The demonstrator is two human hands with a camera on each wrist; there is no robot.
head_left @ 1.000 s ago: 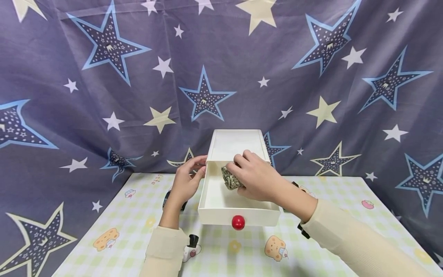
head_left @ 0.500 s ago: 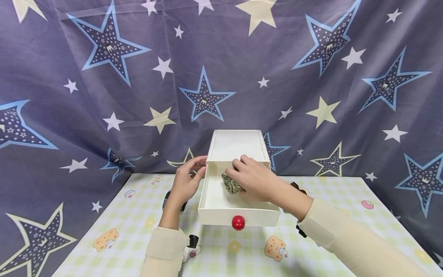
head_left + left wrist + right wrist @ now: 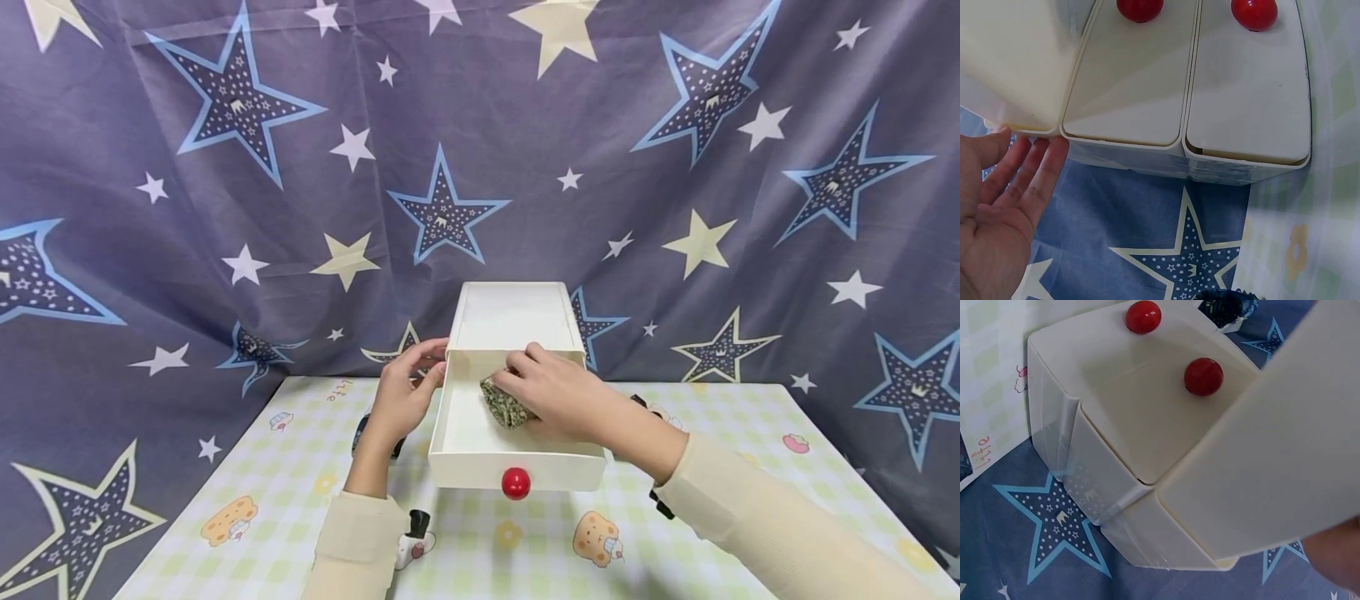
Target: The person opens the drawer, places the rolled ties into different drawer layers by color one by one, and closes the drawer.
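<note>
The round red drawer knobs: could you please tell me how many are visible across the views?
3: one round red knob fronts the pulled-out top white drawer in the head view; two more sit on the closed lower drawers in the wrist views. Others may be hidden.

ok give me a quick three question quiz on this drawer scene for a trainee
1. True or false: the top drawer of the white drawer unit is pulled out.
2. What does the right hand hold inside that drawer? A) a red ball B) a speckled greenish lump C) a spoon
3. Fill in: the left hand touches the unit's ____ side.

Key:
1. True; its red knob juts toward the camera.
2. B, the speckled lump, held low in the drawer.
3. Left; in the left wrist view straight fingers meet the unit's edge.
</note>
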